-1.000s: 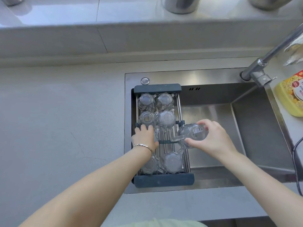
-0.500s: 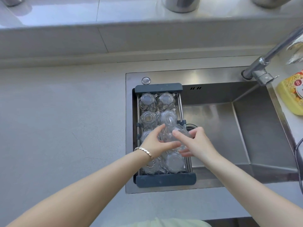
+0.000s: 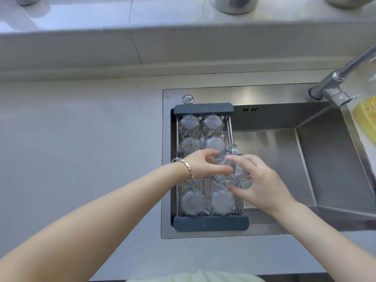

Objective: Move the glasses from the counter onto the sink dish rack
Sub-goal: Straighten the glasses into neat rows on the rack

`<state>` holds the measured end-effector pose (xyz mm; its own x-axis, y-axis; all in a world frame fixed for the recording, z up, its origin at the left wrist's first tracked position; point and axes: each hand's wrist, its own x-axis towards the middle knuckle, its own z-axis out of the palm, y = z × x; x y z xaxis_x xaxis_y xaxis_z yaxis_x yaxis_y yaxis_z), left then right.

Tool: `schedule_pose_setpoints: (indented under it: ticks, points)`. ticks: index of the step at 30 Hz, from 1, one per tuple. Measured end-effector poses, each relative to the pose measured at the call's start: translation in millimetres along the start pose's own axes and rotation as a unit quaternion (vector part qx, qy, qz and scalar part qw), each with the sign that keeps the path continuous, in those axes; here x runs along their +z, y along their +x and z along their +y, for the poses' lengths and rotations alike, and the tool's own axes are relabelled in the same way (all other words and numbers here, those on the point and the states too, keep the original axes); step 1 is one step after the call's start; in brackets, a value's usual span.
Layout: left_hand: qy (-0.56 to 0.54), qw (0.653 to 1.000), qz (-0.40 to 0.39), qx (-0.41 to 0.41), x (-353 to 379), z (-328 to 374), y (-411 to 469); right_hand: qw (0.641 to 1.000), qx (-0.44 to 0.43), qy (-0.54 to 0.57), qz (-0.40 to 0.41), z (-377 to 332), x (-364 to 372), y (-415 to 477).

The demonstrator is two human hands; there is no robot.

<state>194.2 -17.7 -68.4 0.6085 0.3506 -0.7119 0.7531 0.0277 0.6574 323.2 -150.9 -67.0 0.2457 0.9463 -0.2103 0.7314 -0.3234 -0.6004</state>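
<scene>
A dark-framed dish rack (image 3: 203,108) spans the left end of the steel sink. Several clear glass cups stand upside down on it in two columns, such as one at the back left (image 3: 189,125) and one at the front right (image 3: 221,201). Over the rack's middle right slot a clear handled glass (image 3: 227,171) with a barcode sticker is held between both hands. My left hand (image 3: 203,164), with a bracelet at the wrist, grips its left side. My right hand (image 3: 258,183) holds its right side. The glass under my left wrist is mostly hidden.
The sink basin (image 3: 284,159) lies to the right of the rack. A chrome faucet (image 3: 337,82) reaches in from the upper right. A yellow bottle (image 3: 366,117) lies at the right edge. Grey counter (image 3: 81,149) stretches to the left. Metal canisters stand on the back ledge.
My right hand brought the handled glass from over the basin leftward to the rack's middle. My left hand left the rack's left side and took hold of the glass too.
</scene>
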Motion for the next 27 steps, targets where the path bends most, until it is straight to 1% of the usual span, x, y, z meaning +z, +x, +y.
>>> schedule_pose_setpoints:
  ticks: [2,4,5,6,7,10,12,15,19,21,23,25,27]
  points:
    - [0.018,0.999,0.039,0.016,3,-6,2,0.998,0.056,0.026,0.011,4,9,2]
    - [0.039,0.990,0.128,0.036,4,-15,5,0.994,0.102,0.045,0.018,8,20,5]
    - [0.075,0.981,0.173,0.038,3,-21,7,0.992,0.114,0.050,0.024,9,25,6]
    - [0.126,0.971,0.199,0.031,3,-28,9,0.991,0.123,0.051,0.027,10,31,9]
    - [0.186,0.961,0.202,0.017,3,-34,10,0.991,0.128,0.042,0.024,11,36,13]
    - [0.351,0.925,0.144,-0.016,10,-51,12,0.990,0.138,-0.004,-0.012,11,53,24]
    - [0.399,0.906,0.142,-0.012,14,-57,14,0.987,0.158,-0.002,-0.034,11,65,30]
    - [0.401,0.904,0.149,-0.005,15,-59,16,0.983,0.171,0.029,-0.055,12,79,33]
    - [0.408,0.904,0.127,-0.022,14,-61,18,0.980,0.167,0.073,-0.076,14,83,33]
    - [0.411,0.902,0.130,-0.023,14,-61,19,0.981,0.152,0.074,-0.090,17,78,33]
    - [0.413,0.899,0.147,-0.023,14,-61,20,0.984,0.141,0.064,-0.087,19,74,31]
    - [0.418,0.894,0.160,-0.027,15,-62,21,0.983,0.150,0.064,-0.080,20,68,28]
    - [0.420,0.892,0.163,-0.035,16,-63,21,0.981,0.154,0.074,-0.091,23,61,24]
